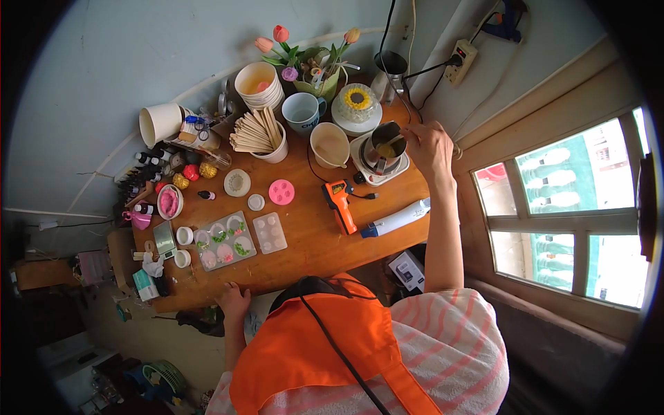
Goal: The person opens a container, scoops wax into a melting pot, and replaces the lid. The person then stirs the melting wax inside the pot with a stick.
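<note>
My right hand (432, 149) is closed on a thin stirring stick (396, 140) whose lower end dips into a metal pitcher (384, 158). Some yellowish liquid shows inside the pitcher, which stands on a small white hot plate (375, 178). At the front edge of the table, my left hand (234, 301) rests with its fingers apart and nothing in them. The silicone mold (225, 241) with pink and green pieces in its cavities lies beyond that hand. A paper cup (330, 145) with pale contents stands left of the hot plate.
On the wooden table (304, 242) lie an orange infrared thermometer (339, 207) and a white-and-blue tube-shaped object (395, 218). Behind them are a cup of wooden sticks (266, 138), a blue mug (302, 113) and artificial tulips (280, 34). A window (560, 200) is at right.
</note>
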Motion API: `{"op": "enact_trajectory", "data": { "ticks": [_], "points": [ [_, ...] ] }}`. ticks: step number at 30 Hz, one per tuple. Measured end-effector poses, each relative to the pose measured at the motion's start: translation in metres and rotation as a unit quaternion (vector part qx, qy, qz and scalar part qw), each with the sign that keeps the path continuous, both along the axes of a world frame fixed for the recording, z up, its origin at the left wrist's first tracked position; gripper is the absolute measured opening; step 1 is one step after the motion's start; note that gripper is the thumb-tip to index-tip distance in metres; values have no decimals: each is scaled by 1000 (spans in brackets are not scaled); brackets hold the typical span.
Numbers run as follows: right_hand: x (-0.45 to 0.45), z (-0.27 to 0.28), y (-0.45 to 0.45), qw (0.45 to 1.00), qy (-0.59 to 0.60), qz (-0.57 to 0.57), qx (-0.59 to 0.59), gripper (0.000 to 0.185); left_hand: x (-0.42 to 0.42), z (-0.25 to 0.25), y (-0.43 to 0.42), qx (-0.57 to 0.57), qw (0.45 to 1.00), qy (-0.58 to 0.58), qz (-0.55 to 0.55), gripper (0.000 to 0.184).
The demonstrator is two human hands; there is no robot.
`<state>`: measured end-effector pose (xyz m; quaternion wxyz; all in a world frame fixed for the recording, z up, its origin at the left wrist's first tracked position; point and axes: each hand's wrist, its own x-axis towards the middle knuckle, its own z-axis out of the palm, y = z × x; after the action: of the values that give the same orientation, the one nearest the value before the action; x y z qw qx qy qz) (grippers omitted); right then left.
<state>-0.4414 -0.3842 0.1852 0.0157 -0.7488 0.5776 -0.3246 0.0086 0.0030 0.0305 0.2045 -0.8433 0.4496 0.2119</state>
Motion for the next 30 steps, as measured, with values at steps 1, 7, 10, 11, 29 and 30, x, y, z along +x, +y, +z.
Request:
{"op": "enact_trajectory", "data": {
  "ticks": [1, 7, 10, 11, 29, 30],
  "points": [
    [2, -2, 2, 999, 11, 0, 31, 11, 0, 1, 0, 0, 1000, 0, 0, 68],
    [6, -4, 1, 999, 21, -4, 38, 11, 0, 3, -2, 0, 1000, 4, 5, 67],
    [8, 1, 2, 1000, -5, -21, 23, 10, 0, 2, -1, 4, 1000, 11, 11, 68],
    [8, -1, 3, 999, 12, -3, 35, 10, 0, 2, -1, 5, 1000, 9, 8, 68],
    [10, 0, -3, 999, -26, -16, 22, 12, 2, 1, 0, 8, 1000, 7, -5, 69],
    [10, -1, -5, 999, -25, -38, 6, 13, 2, 2, -1, 15, 1000, 12, -5, 70]
  ]
}}
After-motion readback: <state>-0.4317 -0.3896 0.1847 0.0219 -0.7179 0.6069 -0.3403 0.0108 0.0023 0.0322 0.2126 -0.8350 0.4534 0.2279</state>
